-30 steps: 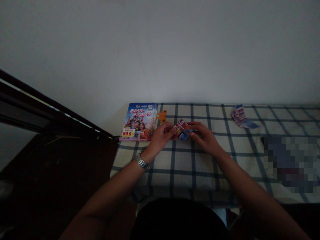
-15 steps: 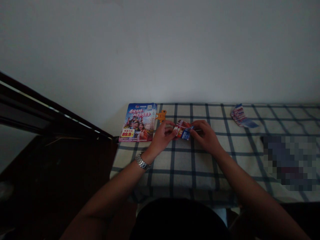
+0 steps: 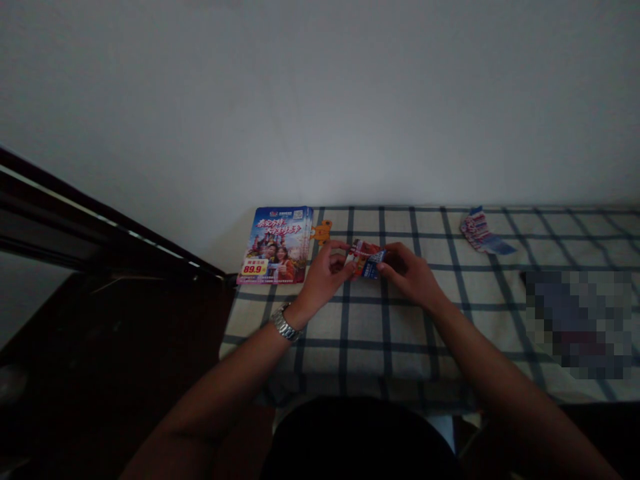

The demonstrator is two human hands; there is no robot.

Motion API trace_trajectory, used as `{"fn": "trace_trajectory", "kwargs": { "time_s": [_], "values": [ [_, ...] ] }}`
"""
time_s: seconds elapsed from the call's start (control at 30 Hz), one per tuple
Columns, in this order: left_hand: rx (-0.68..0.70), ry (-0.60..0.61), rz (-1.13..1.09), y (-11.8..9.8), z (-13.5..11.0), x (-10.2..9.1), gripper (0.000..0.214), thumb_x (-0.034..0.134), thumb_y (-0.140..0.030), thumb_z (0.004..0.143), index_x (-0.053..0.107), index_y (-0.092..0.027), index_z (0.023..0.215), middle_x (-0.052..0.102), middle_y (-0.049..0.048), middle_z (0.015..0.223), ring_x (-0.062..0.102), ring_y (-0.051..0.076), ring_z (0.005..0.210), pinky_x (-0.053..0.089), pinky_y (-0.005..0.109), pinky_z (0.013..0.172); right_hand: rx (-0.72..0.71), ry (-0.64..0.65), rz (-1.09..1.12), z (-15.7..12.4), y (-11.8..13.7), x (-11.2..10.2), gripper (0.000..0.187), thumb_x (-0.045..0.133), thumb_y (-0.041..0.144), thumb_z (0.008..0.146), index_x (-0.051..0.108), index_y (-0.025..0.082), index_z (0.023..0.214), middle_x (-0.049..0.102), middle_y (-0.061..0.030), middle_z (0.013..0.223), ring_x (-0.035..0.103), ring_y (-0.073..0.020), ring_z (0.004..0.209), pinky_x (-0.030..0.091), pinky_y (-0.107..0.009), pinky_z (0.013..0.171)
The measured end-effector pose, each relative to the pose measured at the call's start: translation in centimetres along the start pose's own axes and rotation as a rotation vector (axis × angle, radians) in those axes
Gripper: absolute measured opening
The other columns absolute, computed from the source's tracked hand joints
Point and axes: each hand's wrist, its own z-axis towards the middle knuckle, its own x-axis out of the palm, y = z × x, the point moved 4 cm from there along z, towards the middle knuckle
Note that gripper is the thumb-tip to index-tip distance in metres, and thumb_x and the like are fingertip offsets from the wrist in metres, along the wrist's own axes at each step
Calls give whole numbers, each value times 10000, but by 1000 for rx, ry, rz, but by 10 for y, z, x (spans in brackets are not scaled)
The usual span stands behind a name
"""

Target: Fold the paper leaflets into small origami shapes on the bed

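Between my hands is a small folded piece of printed paper, coloured red, blue and white. My left hand pinches its left edge between thumb and fingers, with a metal watch on that wrist. At the paper's right edge, my right hand grips it with thumb and forefinger. Left of my hands lies a stack of glossy flyers marked 89.9. An orange bear-shaped cutout rests just beyond my left hand, beside the stack.
Everything lies on a checked tablecloth against a pale wall. Folded printed papers sit in a bunch at the back right. A blurred-out dark object is at the right. Dark furniture stands to the left.
The paper between my hands looks flatter, and more of its blue printed part shows on the right. My right fingers have shifted slightly along its edge.
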Motion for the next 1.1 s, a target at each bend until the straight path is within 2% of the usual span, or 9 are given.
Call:
{"fn": "trace_trajectory", "kwargs": {
  "time_s": [0.1,0.23,0.33,0.43,0.5,0.63,0.77,0.93,1.1],
  "values": [
    [-3,-9,19,0,0,-1,461,765,-383,895,493,-218,1229,703,-6,818,751,182,712,634,317,710,16,20,78,1,-7,5,361,744,527,901,621,267,1119,777,-50,1009,762,-253,918,651,-430,833],
    [-2,13,58,7,-1,0,574,771,-369,886,452,-233,1344,717,1,840,750,191,716,633,333,717,75,-24,227,2,-16,8,337,749,513,890,595,269,1065,755,-21,892,760,-223,807,663,-374,719],
    [32,38,148,10,-2,2,645,743,-364,915,404,-248,1452,725,24,902,753,201,771,638,355,754,59,-34,256,4,-17,8,327,755,494,884,600,262,1054,732,-17,923,743,-198,787,652,-337,683],
    [140,-1,284,3,-4,0,662,736,-342,929,399,-269,1495,696,70,1121,740,216,952,633,377,856,54,-43,240,6,-16,6,314,763,471,879,614,250,1044,718,-28,1002,741,-188,813,653,-334,712],
    [254,-35,422,-7,-5,0,623,756,-317,918,457,-273,1464,626,93,1291,687,235,1120,600,401,966,50,-46,212,6,-16,6,305,760,464,880,622,245,1042,721,-38,1017,740,-192,825,654,-339,717],
    [405,-19,706,-21,-6,3,493,763,-309,922,564,-269,1372,588,85,1341,581,267,1275,486,467,1131,38,-20,110,5,-16,7,296,737,468,896,632,252,1070,754,-48,1007,749,-214,844,660,-372,734],
    [379,39,785,-19,-5,6,343,719,-321,959,626,-252,1282,636,69,1220,614,251,1184,518,431,1057,22,-1,11,3,-14,9,277,707,465,923,639,263,1100,771,-42,964,755,-228,840,656,-391,743],
    [342,22,786,-14,-2,6,267,687,-305,975,648,-216,1223,643,63,1130,635,231,1073,538,390,960,-87,-43,-186,4,-7,8,231,688,404,935,661,255,1110,697,-43,917,684,-204,730,595,-361,647],
    [329,9,779,-13,-1,6,251,691,-287,968,659,-211,1205,643,50,1083,637,220,1026,539,368,915,-196,-17,-282,4,5,10,213,688,323,946,664,255,1146,661,-75,1037,670,-243,875,582,-398,751]
  ]
}}
